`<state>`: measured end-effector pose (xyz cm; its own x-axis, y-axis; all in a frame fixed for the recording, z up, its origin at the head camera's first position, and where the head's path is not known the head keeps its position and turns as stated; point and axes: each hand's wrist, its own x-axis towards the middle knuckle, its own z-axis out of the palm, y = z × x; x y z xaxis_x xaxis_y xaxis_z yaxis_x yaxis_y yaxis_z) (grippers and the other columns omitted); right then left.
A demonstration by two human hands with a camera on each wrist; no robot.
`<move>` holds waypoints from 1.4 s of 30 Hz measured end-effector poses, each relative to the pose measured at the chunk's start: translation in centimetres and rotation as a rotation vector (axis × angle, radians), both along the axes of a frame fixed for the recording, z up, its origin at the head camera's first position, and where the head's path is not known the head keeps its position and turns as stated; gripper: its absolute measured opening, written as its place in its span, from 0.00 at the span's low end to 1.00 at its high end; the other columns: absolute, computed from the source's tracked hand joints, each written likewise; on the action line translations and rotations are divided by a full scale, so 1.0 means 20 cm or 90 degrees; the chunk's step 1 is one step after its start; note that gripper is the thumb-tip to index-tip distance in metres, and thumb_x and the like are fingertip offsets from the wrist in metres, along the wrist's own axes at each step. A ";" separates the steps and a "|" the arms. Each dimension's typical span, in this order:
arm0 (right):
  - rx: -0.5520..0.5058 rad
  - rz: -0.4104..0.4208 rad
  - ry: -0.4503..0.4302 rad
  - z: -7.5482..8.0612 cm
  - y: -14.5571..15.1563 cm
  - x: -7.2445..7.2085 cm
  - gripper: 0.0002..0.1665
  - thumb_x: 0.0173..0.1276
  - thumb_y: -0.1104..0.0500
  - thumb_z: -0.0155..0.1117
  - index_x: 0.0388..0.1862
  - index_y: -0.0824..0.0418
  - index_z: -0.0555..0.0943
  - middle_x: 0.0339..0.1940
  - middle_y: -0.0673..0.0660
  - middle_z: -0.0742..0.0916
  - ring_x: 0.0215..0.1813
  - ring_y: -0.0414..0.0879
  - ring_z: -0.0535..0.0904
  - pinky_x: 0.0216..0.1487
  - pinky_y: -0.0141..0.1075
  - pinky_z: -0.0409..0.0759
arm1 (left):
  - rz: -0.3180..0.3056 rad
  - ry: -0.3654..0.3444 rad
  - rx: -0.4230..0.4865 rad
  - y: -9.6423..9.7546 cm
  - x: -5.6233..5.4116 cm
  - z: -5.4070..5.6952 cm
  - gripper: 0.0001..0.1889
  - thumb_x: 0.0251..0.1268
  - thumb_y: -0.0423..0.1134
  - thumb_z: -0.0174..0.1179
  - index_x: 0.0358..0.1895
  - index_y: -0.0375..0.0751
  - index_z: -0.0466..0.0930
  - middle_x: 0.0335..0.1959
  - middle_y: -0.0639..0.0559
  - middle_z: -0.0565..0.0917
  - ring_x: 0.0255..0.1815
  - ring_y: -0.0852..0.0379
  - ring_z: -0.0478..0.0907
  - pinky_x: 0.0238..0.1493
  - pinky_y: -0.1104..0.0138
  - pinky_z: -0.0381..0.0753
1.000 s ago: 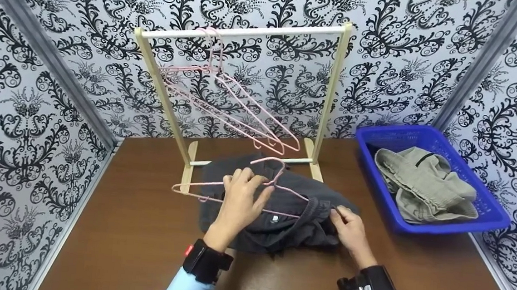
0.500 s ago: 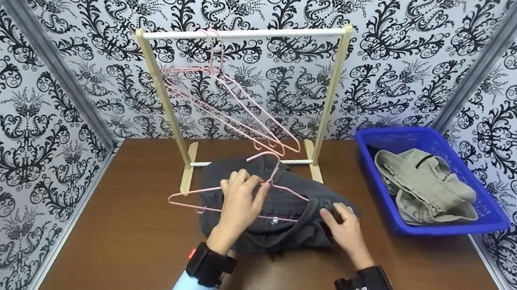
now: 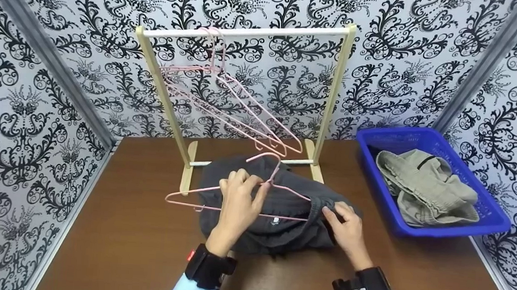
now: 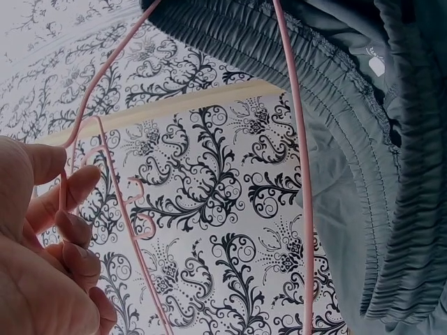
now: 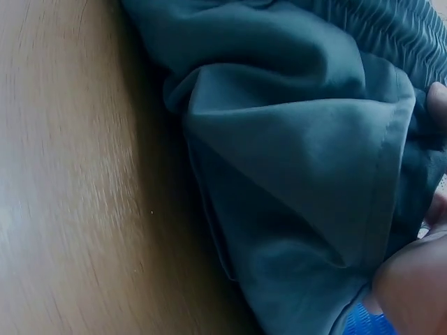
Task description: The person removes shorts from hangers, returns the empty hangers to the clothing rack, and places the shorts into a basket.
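My left hand pinches a pink wire hanger just beside its neck, thumb on one side and fingers on the other. The hanger's right end is inside the elastic waistband of dark grey pants; its left end sticks out bare. My right hand holds the waistband at its right side, with the thumb on the near face of the cloth. In the right wrist view, the fingers are partly cut off at the edge beside the folded pants. The rest of the pants lies bunched on the table.
A small rack of wood and white rods stands behind the pants, with pink hangers on its top bar. To the right, a blue basket holds beige pants. Patterned walls surround the brown table.
My left hand has tilted the hanger slightly, its left end shifting left and down. My right hand has moved a little left and up along the waistband, its thumb now lying over the cloth.
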<state>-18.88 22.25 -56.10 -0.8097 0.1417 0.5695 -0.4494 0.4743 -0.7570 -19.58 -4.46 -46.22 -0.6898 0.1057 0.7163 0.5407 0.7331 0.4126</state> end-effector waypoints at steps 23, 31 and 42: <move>-0.170 -0.046 -0.159 0.01 0.02 0.03 0.05 0.72 0.67 0.67 0.36 0.69 0.86 0.33 0.51 0.84 0.37 0.37 0.77 0.41 0.23 0.74 | 0.015 0.016 0.022 -0.08 0.00 0.00 0.09 0.69 0.42 0.67 0.32 0.42 0.86 0.28 0.52 0.70 0.33 0.50 0.67 0.40 0.52 0.60; -0.175 -0.081 -0.219 0.07 0.00 0.05 0.20 0.73 0.67 0.65 0.21 0.71 0.70 0.21 0.47 0.69 0.27 0.36 0.68 0.30 0.25 0.66 | 0.016 0.014 0.024 -0.11 0.00 0.01 0.09 0.69 0.42 0.67 0.32 0.41 0.86 0.28 0.51 0.70 0.32 0.51 0.66 0.40 0.53 0.59; -0.208 -0.088 -0.255 0.03 0.06 0.05 0.25 0.75 0.65 0.63 0.20 0.69 0.63 0.20 0.47 0.65 0.26 0.37 0.64 0.29 0.27 0.63 | 0.013 0.005 0.028 -0.14 0.00 0.05 0.09 0.70 0.42 0.67 0.32 0.42 0.86 0.29 0.48 0.72 0.32 0.50 0.65 0.40 0.51 0.59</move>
<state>-17.93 23.51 -55.51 -0.9161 0.3801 0.1277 -0.0446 0.2199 -0.9745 -19.49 -7.17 -45.26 -0.6857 0.0599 0.7254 0.5292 0.7252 0.4404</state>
